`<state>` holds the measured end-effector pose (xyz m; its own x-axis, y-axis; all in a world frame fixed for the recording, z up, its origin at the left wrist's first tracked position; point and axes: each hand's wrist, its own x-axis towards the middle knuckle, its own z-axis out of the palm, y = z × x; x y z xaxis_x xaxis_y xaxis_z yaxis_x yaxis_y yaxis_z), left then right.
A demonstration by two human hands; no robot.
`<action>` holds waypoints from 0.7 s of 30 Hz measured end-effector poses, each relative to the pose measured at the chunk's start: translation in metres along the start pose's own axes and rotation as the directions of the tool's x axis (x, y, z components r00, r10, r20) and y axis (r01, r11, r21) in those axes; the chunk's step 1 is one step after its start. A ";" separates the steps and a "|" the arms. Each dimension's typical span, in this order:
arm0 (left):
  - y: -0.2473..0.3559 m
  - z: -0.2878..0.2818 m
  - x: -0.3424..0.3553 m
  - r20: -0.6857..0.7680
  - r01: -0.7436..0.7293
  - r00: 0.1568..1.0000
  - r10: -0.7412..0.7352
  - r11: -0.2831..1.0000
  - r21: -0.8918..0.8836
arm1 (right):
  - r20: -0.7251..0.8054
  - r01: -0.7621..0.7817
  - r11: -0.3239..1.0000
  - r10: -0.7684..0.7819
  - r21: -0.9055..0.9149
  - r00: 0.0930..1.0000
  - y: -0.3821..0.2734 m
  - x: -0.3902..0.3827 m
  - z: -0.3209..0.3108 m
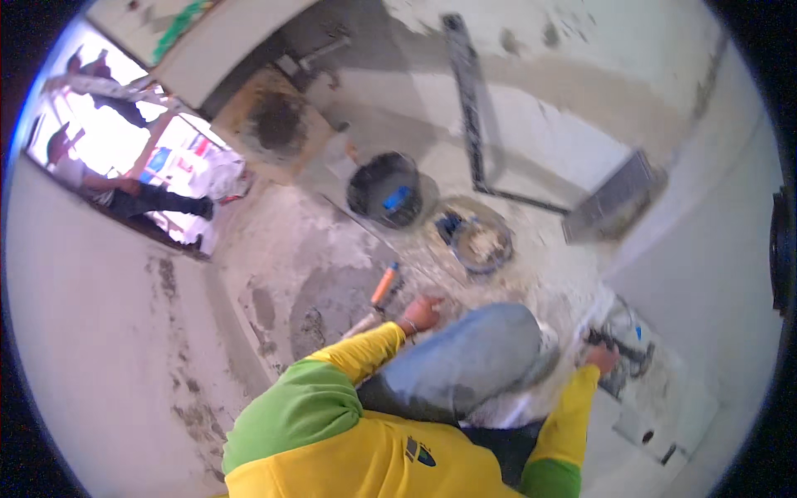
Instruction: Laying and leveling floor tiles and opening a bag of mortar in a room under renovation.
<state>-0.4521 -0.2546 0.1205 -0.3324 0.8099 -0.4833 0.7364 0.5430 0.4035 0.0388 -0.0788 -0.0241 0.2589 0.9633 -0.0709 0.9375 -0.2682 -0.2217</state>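
Pale floor (286, 220), left hand (423, 313), shirt logo (420, 451)

You wear a bright yellow, long-sleeved cloth top (324, 465), with a lime-green shoulder panel (290, 407) at seven o'clock and a green upper-sleeve section (552, 479) at five o'clock. A small dark-and-green printed emblem (422, 452) sits at six o'clock. Your faded blue denim trousers (465, 349) show darker patches. Your left hand (423, 312) is bare, a thin wristband (409, 324) behind it; your right hand (603, 358) is bare too.
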 end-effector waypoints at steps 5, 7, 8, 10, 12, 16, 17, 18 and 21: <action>0.028 -0.042 0.022 -0.124 -0.229 0.967 0.223 0.973 -0.037 | -0.022 0.175 0.903 -0.200 -0.393 0.980 0.040 0.000 0.023; 0.071 -0.074 0.055 -0.123 -0.425 0.896 0.426 0.904 0.042 | -0.319 -0.047 0.966 0.130 0.255 0.939 0.052 -0.016 0.018; 0.101 -0.093 0.068 -0.103 -0.504 0.860 0.500 0.864 -0.014 | -0.352 0.001 0.875 0.193 0.484 0.916 0.055 -0.024 0.010; 0.174 -0.129 0.085 -0.127 -0.629 0.771 0.624 0.778 0.005 | -0.534 0.152 0.802 0.230 0.578 0.813 0.049 -0.031 -0.018; 0.243 -0.160 0.079 -0.139 -0.667 0.741 0.657 0.744 -0.043 | -0.335 -0.070 0.775 0.351 0.628 0.874 0.043 -0.033 -0.067; 0.321 -0.200 0.042 -0.137 -0.765 0.642 0.754 0.641 -0.059 | 0.396 -0.685 0.526 0.565 0.503 0.724 0.021 -0.022 -0.193; 0.322 -0.207 0.033 -0.148 -0.780 0.623 0.768 0.624 -0.045 | 0.549 -0.789 0.457 0.567 0.410 0.614 0.015 -0.021 -0.224; 0.316 -0.211 0.020 -0.164 -0.755 0.654 0.738 0.651 -0.078 | 0.673 -0.863 0.408 0.551 0.298 0.493 0.012 -0.022 -0.255; 0.255 -0.222 -0.033 0.038 -0.433 0.898 0.438 0.896 -0.097 | 0.807 -0.905 0.382 0.465 0.187 0.364 -0.003 -0.042 -0.328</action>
<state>-0.3840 -0.0932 0.4114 0.0468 0.9569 -0.2867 0.7466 0.1572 0.6465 0.1015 -0.1157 0.2988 0.3428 0.2181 -0.9138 0.0807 -0.9759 -0.2027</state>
